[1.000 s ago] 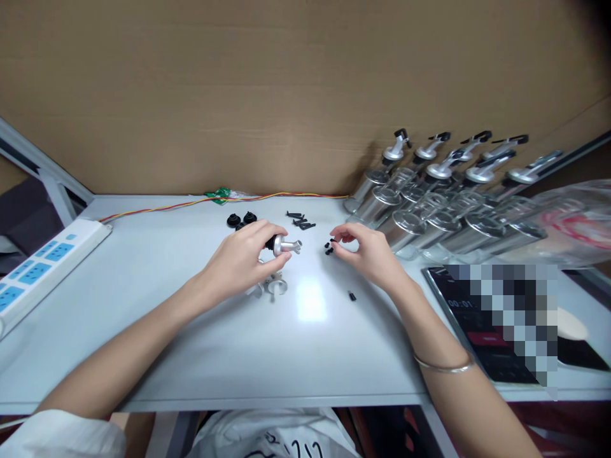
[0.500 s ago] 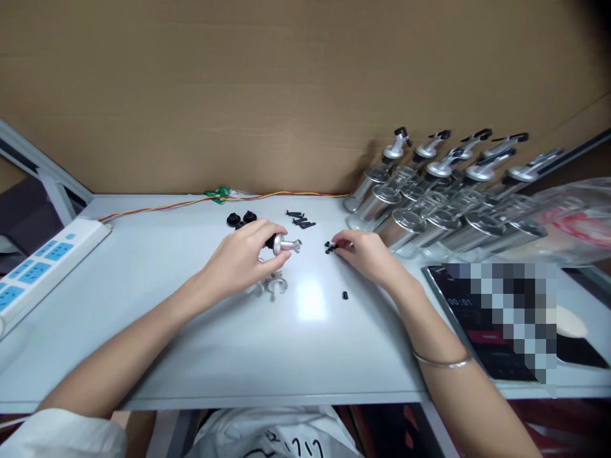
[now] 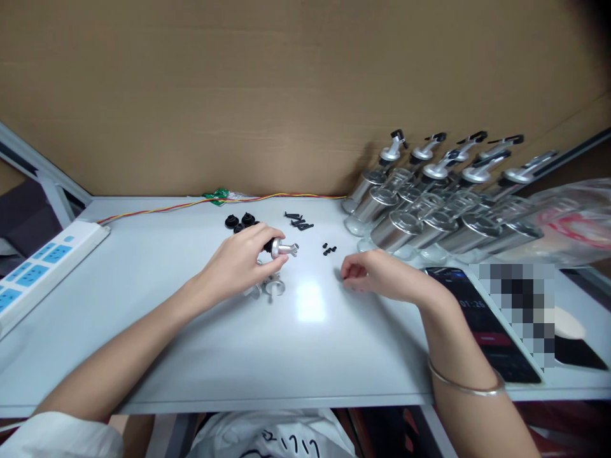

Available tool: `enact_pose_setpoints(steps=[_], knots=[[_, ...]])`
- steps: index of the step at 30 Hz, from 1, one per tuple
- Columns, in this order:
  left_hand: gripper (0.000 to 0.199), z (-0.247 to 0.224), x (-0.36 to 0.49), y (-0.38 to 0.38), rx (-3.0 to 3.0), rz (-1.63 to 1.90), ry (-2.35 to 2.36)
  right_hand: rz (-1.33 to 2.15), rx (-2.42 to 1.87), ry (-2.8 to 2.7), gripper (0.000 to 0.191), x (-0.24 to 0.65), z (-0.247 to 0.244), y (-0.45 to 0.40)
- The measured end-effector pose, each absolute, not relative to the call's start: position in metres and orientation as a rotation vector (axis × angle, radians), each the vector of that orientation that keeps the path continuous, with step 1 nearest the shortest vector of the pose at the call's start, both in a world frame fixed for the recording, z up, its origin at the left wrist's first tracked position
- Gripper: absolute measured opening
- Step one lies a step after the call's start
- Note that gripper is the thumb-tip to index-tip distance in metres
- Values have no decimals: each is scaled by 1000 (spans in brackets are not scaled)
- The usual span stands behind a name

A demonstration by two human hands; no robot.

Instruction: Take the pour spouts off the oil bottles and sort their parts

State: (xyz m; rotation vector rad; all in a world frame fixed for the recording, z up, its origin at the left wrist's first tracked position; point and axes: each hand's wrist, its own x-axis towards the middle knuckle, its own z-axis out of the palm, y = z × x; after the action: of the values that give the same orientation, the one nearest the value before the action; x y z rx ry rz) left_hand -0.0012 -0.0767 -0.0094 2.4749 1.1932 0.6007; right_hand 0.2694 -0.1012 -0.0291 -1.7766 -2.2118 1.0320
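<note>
My left hand (image 3: 245, 251) is closed round a metal pourer spout (image 3: 285, 248) with a black stopper, its nozzle pointing right. Under that hand lie several silvery ring-like pieces (image 3: 275, 287), partly covered. Black round stoppers (image 3: 231, 221) sit just beyond the left knuckles. Off to the right, my right hand (image 3: 363, 272) is pinched low over the table. A small dark piece shows faintly at its fingertips, mostly hidden. Several tiny black caps (image 3: 329, 249) lie behind and left of these fingers. Thin black flap-like pieces (image 3: 298, 221) rest farther back.
Glass and metal bottles (image 3: 401, 229) with pourers crowd the right rear, beside a clear plastic bag (image 3: 573, 216). A tablet-like screen (image 3: 496, 337) lies near my right forearm. A power strip (image 3: 52, 261) is at left. Thin wires (image 3: 181, 205) run along the cardboard wall (image 3: 200, 95).
My right hand has left the group of tiny black caps and come towards me. The lone black piece on the table there no longer shows. My left hand stays nearly still with the spout.
</note>
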Motion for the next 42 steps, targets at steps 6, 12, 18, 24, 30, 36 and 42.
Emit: enact_pose_setpoints(steps=[6,12,18,24,30,36,42], knots=[[28,-10,-1,-76,2469,574,1202,561,-1662,-2097,11,279,-47,-83],[28,-8,0,-76,2473,572,1202,544,-1650,-2111,7,273,-66,-78],[27,-9,-1,-75,2477,567,1202,414,-1622,-2139,38,274,-71,-78],[27,-10,0,-76,2481,544,1199,481,-1476,-2242,23,270,-72,-70],[28,-11,0,-76,2477,549,1194,475,-1479,-2230,13,265,-66,-71],[29,-10,-2,-75,2475,523,1202,521,-1472,-2264,10,263,-65,-77],[30,-9,-4,-73,2468,472,1215,504,-1439,-2281,8,263,-66,-80]])
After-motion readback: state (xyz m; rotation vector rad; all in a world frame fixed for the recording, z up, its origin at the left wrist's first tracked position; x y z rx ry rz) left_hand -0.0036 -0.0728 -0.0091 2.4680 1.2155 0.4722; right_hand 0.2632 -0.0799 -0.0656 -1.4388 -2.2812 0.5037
